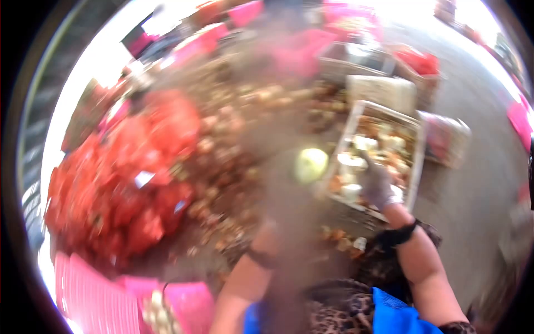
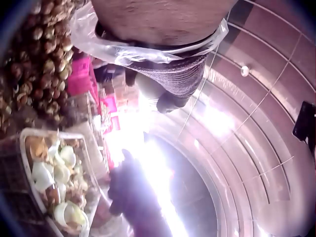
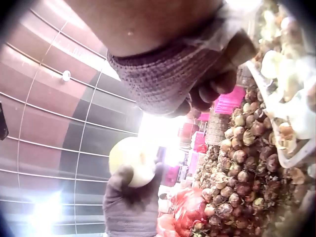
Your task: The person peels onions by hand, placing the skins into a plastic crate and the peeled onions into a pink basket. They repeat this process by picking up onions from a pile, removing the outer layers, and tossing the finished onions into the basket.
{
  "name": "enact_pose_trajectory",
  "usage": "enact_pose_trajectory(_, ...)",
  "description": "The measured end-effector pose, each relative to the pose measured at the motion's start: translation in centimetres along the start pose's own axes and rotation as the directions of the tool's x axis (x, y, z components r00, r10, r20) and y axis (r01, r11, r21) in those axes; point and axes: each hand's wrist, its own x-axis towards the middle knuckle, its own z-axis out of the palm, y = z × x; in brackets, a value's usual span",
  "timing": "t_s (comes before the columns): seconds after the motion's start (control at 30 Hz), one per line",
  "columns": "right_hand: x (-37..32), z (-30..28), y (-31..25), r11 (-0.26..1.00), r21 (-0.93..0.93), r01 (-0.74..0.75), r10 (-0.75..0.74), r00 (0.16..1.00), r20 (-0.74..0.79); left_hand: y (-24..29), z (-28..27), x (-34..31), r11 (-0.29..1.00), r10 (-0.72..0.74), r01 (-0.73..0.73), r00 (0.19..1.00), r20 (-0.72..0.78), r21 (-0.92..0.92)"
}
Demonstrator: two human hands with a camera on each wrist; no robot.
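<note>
A pale peeled onion (image 1: 311, 165) is held up by my gloved left hand (image 3: 129, 210), with thumb and fingers round its lower side in the right wrist view. In the head view a smudge mostly hides that hand. My right hand (image 1: 377, 186), also gloved, is over a white crate (image 1: 418, 167) of peeled onions and loose skins. Its fingers look curled in the right wrist view; I cannot tell whether they hold anything.
Unpeeled onions (image 3: 247, 163) lie heaped on the floor ahead. Red mesh sacks (image 1: 122, 183) are piled at left, with pink baskets (image 1: 94, 295) at the near left. More crates (image 1: 384, 92) stand beyond the white one.
</note>
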Motion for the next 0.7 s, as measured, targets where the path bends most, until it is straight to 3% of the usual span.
enact_pose_trajectory(0.03,0.0,-0.6,-0.1,0.906,0.403,-0.127,0.116,0.992,0.052,-0.1,-2.0,-0.7,0.971,-0.183,0.177,0.983,-0.021,-0.163)
enact_pose_trajectory(0.07,0.0,-2.4,-1.3,0.901,0.409,-0.146,0.104,0.987,0.123,0.0,-4.0,-1.5,0.891,-0.353,0.323,0.935,-0.041,-0.32)
enact_pose_trajectory(0.13,0.0,0.9,-1.6,0.804,0.562,-0.195,0.096,0.975,0.202,-1.7,-9.9,-3.7,0.896,-0.404,0.344,0.895,-0.192,-0.281)
enact_pose_trajectory(0.17,0.2,2.6,-1.7,0.745,0.627,-0.227,0.092,0.966,0.241,-1.9,-12.7,-5.3,0.624,-0.566,0.307,0.812,-0.144,-0.718)
enact_pose_trajectory(0.2,-0.1,4.2,-1.6,0.726,0.685,-0.065,-0.029,0.992,0.126,-2.8,-15.6,-7.5,0.824,-0.428,0.196,0.83,-0.358,-0.533)
enact_pose_trajectory(0.23,-0.6,4.2,-2.8,0.685,0.721,0.098,-0.15,0.989,0.007,-0.8,-19.5,-9.5,0.984,-0.169,0.172,0.846,-0.506,-0.042)
enact_pose_trajectory(0.27,-1.1,4.1,-2.9,0.759,0.644,0.101,-0.194,0.978,0.075,1.2,-22.8,-11.5,0.885,0.098,0.145,0.87,-0.483,0.442)
enact_pose_trajectory(0.3,-2.3,1.6,-5.5,0.769,0.607,0.202,-0.25,0.968,-0.005,2.8,-24.7,-13.2,0.886,0.081,0.189,0.837,-0.541,0.424)
enact_pose_trajectory(0.37,-3.8,-1.4,-9.1,0.887,0.459,0.048,-0.18,0.951,0.249,4.9,-28.4,-16.3,0.928,-0.115,0.313,0.757,-0.644,0.201)
enact_pose_trajectory(0.4,-5.0,-3.2,-11.7,0.87,0.424,0.252,-0.307,0.949,0.065,5.4,-29.3,-17.7,0.903,-0.094,0.33,0.776,-0.623,0.275)
enact_pose_trajectory(0.43,-6.3,-9.3,-16.4,0.813,0.576,0.09,-0.223,0.961,0.165,5.4,-29.9,-19.1,0.837,-0.001,0.312,0.823,-0.567,0.451)
enact_pose_trajectory(0.47,-7.0,-10.7,-19.0,0.773,0.623,0.119,-0.241,0.963,0.116,5.2,-30.5,-20.3,0.637,0.198,0.226,0.876,-0.439,0.737)
enact_pose_trajectory(0.5,-8.2,-14.7,-22.2,0.635,0.765,0.11,-0.325,0.936,0.135,5.3,-30.3,-20.7,0.719,0.116,0.246,0.88,-0.461,0.65)
enact_pose_trajectory(0.53,-8.9,-15.7,-24.2,0.605,0.718,0.344,-0.445,0.894,-0.054,5.5,-29.9,-21.1,0.784,0.03,0.274,0.88,-0.475,0.557)
enact_pose_trajectory(0.57,-9.5,-15.5,-26.4,0.512,0.737,0.441,-0.508,0.847,-0.154,5.5,-29.4,-21.2,0.798,-0.013,0.29,0.885,-0.466,0.528)
enact_pose_trajectory(0.63,-10.6,-16.4,-30.5,0.414,0.735,0.537,-0.596,0.77,-0.228,5.9,-28.7,-21.0,0.829,-0.014,0.241,0.912,-0.411,0.505)
enact_pose_trajectory(0.67,-11.0,-17.1,-31.7,0.416,0.733,0.539,-0.633,0.75,-0.192,6.7,-28.4,-20.5,0.84,-0.017,0.224,0.921,-0.388,0.495)
enact_pose_trajectory(0.7,-10.8,-17.4,-31.7,0.452,0.693,0.562,-0.64,0.745,-0.187,8.1,-28.0,-19.6,0.809,0.071,0.14,0.941,-0.331,0.571)
